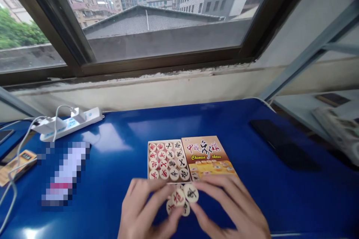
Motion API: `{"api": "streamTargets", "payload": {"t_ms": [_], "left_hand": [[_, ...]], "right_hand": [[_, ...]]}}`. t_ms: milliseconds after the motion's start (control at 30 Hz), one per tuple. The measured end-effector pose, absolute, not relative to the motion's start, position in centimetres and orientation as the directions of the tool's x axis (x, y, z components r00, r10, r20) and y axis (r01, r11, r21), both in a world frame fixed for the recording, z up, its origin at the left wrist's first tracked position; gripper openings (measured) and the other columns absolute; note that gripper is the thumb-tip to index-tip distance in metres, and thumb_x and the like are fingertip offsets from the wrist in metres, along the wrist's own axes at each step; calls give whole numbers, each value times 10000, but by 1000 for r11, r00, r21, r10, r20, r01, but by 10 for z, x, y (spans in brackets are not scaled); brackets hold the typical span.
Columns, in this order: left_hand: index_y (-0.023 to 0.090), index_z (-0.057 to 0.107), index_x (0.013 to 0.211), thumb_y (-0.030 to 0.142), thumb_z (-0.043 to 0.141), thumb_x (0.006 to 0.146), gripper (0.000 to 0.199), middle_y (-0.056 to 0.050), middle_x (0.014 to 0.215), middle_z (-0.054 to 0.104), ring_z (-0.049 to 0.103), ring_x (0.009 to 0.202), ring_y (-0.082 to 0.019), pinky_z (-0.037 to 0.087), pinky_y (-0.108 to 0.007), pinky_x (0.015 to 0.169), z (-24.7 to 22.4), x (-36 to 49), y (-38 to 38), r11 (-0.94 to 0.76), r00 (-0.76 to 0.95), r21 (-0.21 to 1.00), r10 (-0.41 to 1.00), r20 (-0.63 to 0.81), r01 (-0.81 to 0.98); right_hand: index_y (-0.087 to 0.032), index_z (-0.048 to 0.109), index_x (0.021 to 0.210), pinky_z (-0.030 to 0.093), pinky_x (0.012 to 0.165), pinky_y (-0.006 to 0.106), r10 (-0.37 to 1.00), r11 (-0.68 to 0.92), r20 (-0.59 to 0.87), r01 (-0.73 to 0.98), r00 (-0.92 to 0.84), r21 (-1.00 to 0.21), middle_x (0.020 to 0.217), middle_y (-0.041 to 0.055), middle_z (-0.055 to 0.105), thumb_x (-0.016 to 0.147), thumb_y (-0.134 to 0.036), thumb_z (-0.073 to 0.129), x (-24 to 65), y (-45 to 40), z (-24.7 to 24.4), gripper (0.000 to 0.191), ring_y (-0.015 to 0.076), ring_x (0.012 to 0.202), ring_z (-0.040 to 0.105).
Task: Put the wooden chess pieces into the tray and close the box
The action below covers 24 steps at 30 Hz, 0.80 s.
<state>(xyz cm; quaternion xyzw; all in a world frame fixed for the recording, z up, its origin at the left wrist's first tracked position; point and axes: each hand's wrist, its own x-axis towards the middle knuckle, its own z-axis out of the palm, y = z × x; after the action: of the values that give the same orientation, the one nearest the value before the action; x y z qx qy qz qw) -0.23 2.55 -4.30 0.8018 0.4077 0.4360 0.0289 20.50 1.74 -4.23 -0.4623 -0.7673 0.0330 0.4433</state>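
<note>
In the head view, the left hand (143, 209) and the right hand (232, 205) meet low in the middle, just in front of an open box (149, 142) of Chinese chess pieces. The left thumb and forefinger seem closed around a red-marked piece (178, 197), the right ones around a black-marked piece (191, 193); both appear gripped by their edges, which suits thin round discs and leaves the characters facing up and readable. The two discs sit side by side, above loose pieces (186, 209) partly hidden by the fingers; whether they rest on these, I cannot tell. The box lies flat on the blue table (238, 138), its pieces in four rows of four, red marks on the left and black on the right, a layout that probably lets the two sets be told apart at a glance. The printed lid (204, 153) lies along its right side, likely put there to leave the rows uncovered yet within easy reach. A dark flat object (283, 145) at the right and a white power strip (91, 116) at the far left both lie well apart from the hands, presumably leaving them room.
</note>
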Motion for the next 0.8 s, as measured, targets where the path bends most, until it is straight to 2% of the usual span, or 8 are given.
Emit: {"api": "streamTargets", "payload": {"t_ms": [100,200,467,667,800], "left_hand": [[224,653,1145,299,687,953,209,-55,1011,694,669,916,-186,551,-319,753,-24,-6,68,-694,358,405,681,639,596],[211,660,1114,301,686,956,183,-57,1021,675,657,911,-180,547,-325,758,-12,-14,103,-716,414,397,673,613,575],[194,681,1076,295,686,951,160,-61,1005,647,645,870,-161,556,-313,744,-23,-30,133,-663,441,553,748,496,504],[232,692,1045,377,679,954,171,-49,1014,689,630,904,-195,473,-370,783,-29,-39,135,-666,532,440,746,401,602],[279,705,1042,404,707,928,169,-33,1133,706,610,1093,-252,415,-487,986,-33,-43,135,-686,592,339,727,348,644]], "right_hand": [[-225,624,1114,523,839,343,713,615,660,663,-236,-428,989,50,681,942,-218,627,211,55,-21,171,191,964,640],[-217,622,1107,506,837,356,701,662,635,626,-325,-411,1031,57,675,969,-251,620,215,88,-12,143,194,956,623],[-200,637,1087,493,775,328,725,688,504,469,-469,-553,955,33,669,993,-326,598,211,127,-31,162,166,864,569],[-225,680,1123,463,786,354,739,671,422,515,-525,-533,969,45,659,998,-362,601,214,126,-44,202,175,864,545],[-267,699,1110,417,832,390,760,638,303,570,-575,-518,1026,38,650,993,-335,608,215,124,-40,163,194,945,542]]}}
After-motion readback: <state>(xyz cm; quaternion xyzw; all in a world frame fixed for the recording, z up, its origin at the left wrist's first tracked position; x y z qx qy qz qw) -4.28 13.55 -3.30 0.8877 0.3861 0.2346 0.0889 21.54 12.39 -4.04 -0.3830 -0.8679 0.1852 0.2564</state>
